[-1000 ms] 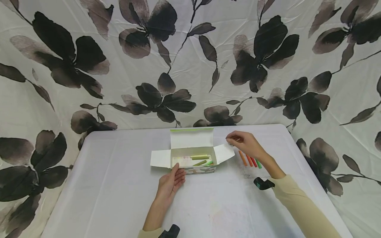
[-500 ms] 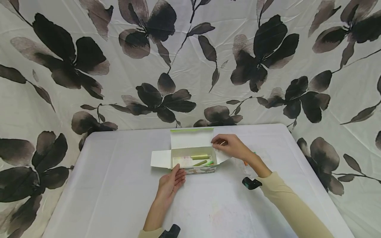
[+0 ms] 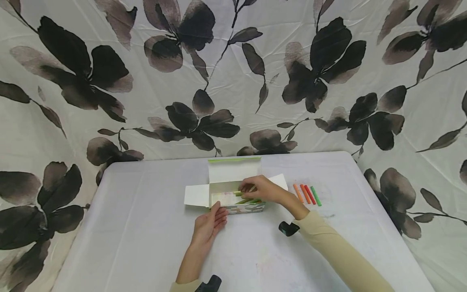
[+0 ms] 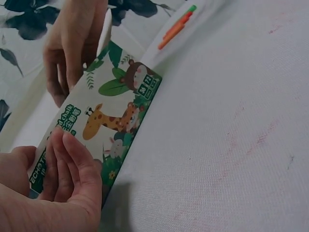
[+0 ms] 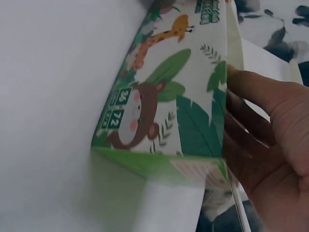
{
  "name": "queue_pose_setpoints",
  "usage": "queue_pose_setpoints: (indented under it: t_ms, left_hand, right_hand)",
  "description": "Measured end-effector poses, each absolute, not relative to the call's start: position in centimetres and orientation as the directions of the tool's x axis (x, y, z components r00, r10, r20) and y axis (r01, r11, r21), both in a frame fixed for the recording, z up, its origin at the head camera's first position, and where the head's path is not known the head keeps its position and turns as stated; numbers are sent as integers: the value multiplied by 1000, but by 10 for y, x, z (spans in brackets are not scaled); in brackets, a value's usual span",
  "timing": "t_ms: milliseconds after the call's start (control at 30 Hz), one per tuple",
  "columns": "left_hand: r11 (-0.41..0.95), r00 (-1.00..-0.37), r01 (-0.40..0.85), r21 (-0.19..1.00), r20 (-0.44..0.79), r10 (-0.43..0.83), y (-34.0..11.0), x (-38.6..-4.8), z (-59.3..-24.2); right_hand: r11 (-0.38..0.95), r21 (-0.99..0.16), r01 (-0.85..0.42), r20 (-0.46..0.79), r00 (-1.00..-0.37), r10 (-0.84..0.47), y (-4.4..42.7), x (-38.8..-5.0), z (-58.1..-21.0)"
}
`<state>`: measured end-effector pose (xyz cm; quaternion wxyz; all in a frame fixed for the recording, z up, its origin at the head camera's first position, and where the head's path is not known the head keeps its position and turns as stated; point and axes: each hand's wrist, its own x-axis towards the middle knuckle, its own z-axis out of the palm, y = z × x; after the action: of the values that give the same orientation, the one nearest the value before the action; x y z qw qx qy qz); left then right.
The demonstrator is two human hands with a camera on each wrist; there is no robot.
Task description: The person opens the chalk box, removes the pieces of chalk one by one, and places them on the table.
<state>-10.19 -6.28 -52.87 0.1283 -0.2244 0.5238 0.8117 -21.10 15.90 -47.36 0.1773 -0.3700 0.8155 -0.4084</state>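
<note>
An open white box (image 3: 246, 208) with printed animals and green edges holds several yellow-green and green sticks (image 3: 246, 201). At its front left corner my left hand (image 3: 206, 227) grips the near wall, thumb over the rim and fingers against the printed front; the left wrist view shows this hand (image 4: 67, 183) low on the box (image 4: 116, 104). My right hand (image 3: 264, 190) is over the box's right half, fingers bent down among the sticks. In the right wrist view this hand (image 5: 270, 130) reaches behind the printed wall (image 5: 169, 92); its fingertips are hidden, so a hold on a stick cannot be confirmed.
Two orange sticks (image 3: 298, 193), a red stick (image 3: 310, 194) and a green stick (image 3: 315, 196) lie side by side right of the box. Its flaps (image 3: 197, 195) stand out left, right and behind. A floral cloth (image 3: 262, 93) hangs behind the white table (image 3: 146, 227).
My right hand has moved left and down from beyond the right flap into the box, uncovering the loose sticks on the table. My left hand has stayed at the box's corner.
</note>
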Motion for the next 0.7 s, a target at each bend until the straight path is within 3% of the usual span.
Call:
queue_pose_setpoints:
  t_ms: [233, 700]
  left_hand:
    - [-411, -865, -443, 796, -500, -35, -62, -103, -531]
    - [-408, -876, -425, 808, -480, -38, -62, -101, -530]
  right_hand:
    - [435, -735, -520, -50, -598, -800, 139, -214, -484]
    - [584, -597, -550, -254, -561, -788, 116, -218, -486]
